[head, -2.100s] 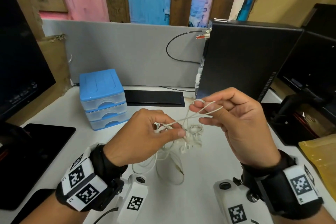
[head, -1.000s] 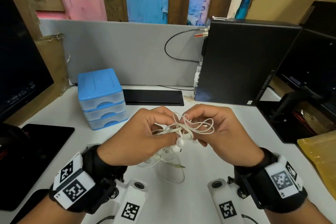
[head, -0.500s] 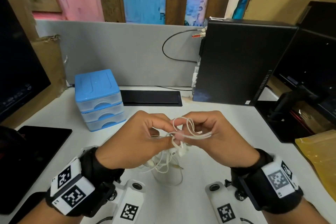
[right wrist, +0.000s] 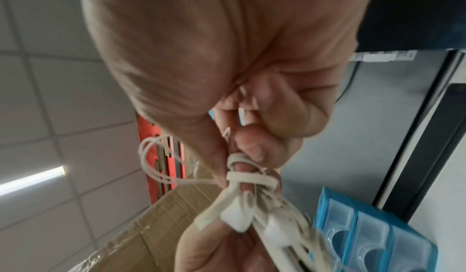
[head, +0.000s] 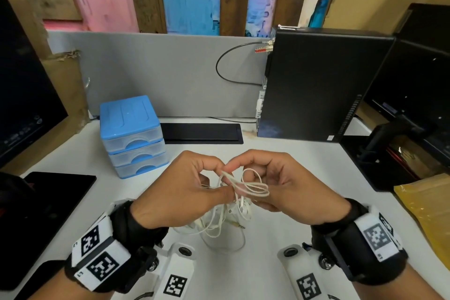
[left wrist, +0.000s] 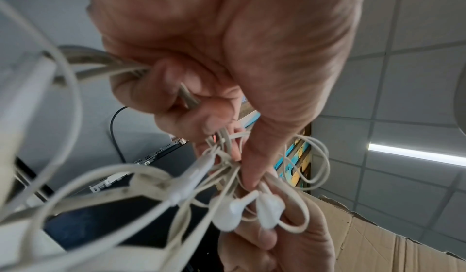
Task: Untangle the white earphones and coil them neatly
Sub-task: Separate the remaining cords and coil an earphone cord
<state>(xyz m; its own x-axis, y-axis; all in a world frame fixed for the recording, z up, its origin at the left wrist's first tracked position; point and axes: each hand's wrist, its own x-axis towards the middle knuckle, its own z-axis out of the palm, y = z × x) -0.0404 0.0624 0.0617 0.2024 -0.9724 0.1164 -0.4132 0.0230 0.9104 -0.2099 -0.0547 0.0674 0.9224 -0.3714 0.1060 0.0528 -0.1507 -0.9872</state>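
Note:
The white earphones (head: pixel 246 187) hang in a tangle between my two hands above the white desk (head: pixel 267 153). My left hand (head: pixel 214 185) pinches several strands of the cord between thumb and curled fingers. My right hand (head: pixel 246 173) pinches the cord close beside it, with thin loops standing out over its fingers. The two earbuds (left wrist: pixel 247 210) dangle just under the thumbs, and more cord with the jack plug (head: pixel 239 226) trails down onto the desk. In the right wrist view the earphone cord (right wrist: pixel 248 178) wraps across my fingertips.
A blue three-drawer box (head: pixel 132 136) stands at the back left, a black computer tower (head: pixel 316 85) at the back right. A black tablet (head: pixel 46 200) lies left, a yellow padded envelope (head: pixel 428 214) right. A black slot (head: pixel 202 133) runs along the grey partition.
My hands came together from about a hand's width apart, slackening the stretched cord into small loops. They have stayed nearly touching, and the loops have shifted a little over my right fingers.

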